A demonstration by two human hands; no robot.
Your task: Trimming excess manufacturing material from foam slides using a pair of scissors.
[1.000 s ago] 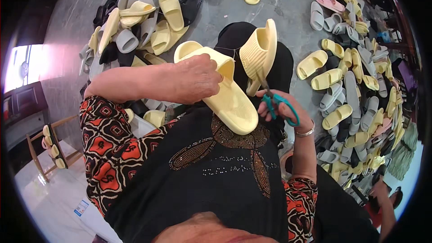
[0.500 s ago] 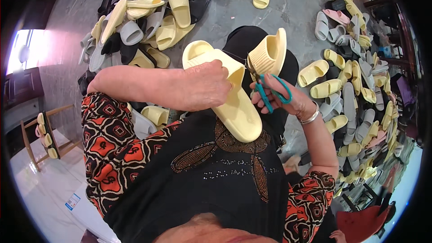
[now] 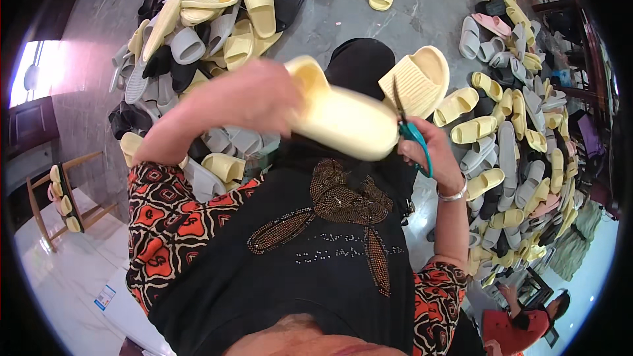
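Observation:
My left hand (image 3: 264, 97), smeared by motion, is closed at the strap end of a pale yellow slide slipper (image 3: 349, 122). The slipper lies crosswise above my lap, and its other end comes close to my right fingers; whether they touch cannot be told. Teal-handled scissors (image 3: 417, 144) sit in my right hand (image 3: 435, 151), blades pointing up and away from me. Just beyond the blades, a second yellow slipper (image 3: 422, 82) with a ribbed strap rests over my right knee, its strap facing me.
A heap of yellow, grey and black slippers (image 3: 188, 46) covers the floor at far left. Another large pile (image 3: 511, 151) spreads along the right side. A wooden rack (image 3: 72, 198) stands at the left. At lower right sits another person in red (image 3: 517, 329).
My left hand has swung left and up, turning the held slipper from slanting to nearly crosswise. The scissors have moved right and down, and the second slipper has shifted right and turned.

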